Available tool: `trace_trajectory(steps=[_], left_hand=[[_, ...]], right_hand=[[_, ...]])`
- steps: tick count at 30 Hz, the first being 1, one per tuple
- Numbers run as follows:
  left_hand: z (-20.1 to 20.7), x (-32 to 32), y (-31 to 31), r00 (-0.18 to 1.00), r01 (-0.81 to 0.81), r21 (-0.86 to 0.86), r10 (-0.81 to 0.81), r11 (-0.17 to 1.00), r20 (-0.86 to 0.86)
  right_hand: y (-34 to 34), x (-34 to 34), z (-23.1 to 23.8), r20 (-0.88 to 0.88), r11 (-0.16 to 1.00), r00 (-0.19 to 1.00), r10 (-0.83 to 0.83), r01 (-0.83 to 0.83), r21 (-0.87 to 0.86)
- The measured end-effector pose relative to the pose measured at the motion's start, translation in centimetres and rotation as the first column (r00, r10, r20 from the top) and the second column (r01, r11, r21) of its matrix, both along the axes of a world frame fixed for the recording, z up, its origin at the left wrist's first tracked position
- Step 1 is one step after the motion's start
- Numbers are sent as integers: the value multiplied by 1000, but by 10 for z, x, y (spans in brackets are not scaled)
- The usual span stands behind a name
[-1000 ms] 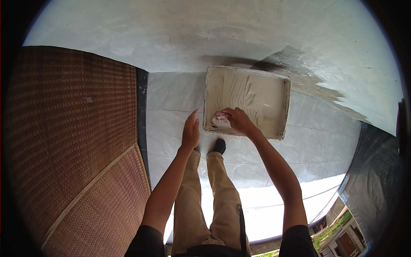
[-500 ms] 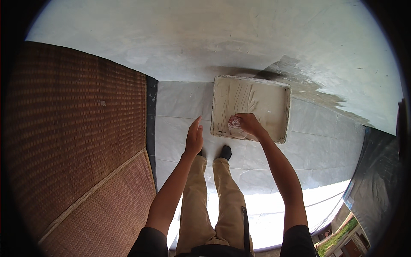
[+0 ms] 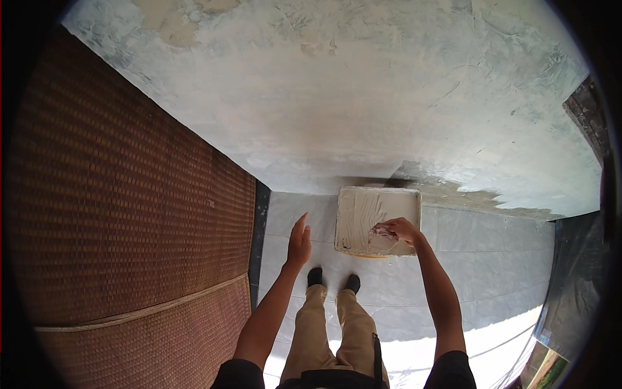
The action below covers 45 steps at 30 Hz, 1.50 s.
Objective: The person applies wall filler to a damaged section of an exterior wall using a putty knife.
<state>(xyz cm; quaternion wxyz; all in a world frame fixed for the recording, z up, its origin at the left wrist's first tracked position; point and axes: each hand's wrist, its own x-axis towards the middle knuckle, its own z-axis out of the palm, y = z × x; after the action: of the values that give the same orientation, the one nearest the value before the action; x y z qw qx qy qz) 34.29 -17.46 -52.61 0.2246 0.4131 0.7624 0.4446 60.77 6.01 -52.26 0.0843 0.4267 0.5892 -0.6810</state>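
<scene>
A shallow rectangular tray [image 3: 338,223] of off-white putty [image 3: 395,202] rests low in front of my feet, close to the wall. Grooves run through the putty on its left side. My right hand [image 3: 404,229] is closed on a putty scraper [image 3: 382,233], a flat reddish blade smeared with putty, held over the tray's near right part. Whether the blade touches the putty I cannot tell. To the left of the tray, my left hand [image 3: 299,243] hovers with fingers stretched out, holding nothing.
A patchily plastered wall [image 3: 324,104] rises beyond the tray, with a bare grey patch [image 3: 447,188] low down. Brown woven matting [image 3: 142,207] stands along the left. Grey tiles [image 3: 479,249] cover the floor, and dark sheeting [image 3: 573,279] hangs at the right. Something yellow [image 3: 368,257] shows under the tray.
The view has tilted up, so more wall shows and the tray sits lower. The scraper in my right hand has shifted rightward over the tray. My left hand stays stretched out.
</scene>
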Motion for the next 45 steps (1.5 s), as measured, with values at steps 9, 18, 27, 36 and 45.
trace_trajectory(steps=[9, 18, 27, 36, 45], left_hand=[[152, -75, 27, 989, -63, 230, 92, 971, -116], [320, -206, 54, 933, 28, 556, 177, 831, -312], [471, -308, 109, 690, 379, 621, 238, 686, -684], [484, -346, 152, 450, 396, 584, 404, 709, -796], [467, -355, 168, 298, 361, 637, 564, 681, -771]], right_hand=[[-12, -11, 123, -499, 907, 793, -349, 154, -391], [-52, -171, 315, -719, 914, 564, -406, 268, -305], [-82, -343, 401, -919, 297, 373, -132, 899, 322], [-64, -413, 376, -571, -563, 815, 102, 520, 642], [-43, -408, 379, -443, -700, 892, 86, 370, 610]])
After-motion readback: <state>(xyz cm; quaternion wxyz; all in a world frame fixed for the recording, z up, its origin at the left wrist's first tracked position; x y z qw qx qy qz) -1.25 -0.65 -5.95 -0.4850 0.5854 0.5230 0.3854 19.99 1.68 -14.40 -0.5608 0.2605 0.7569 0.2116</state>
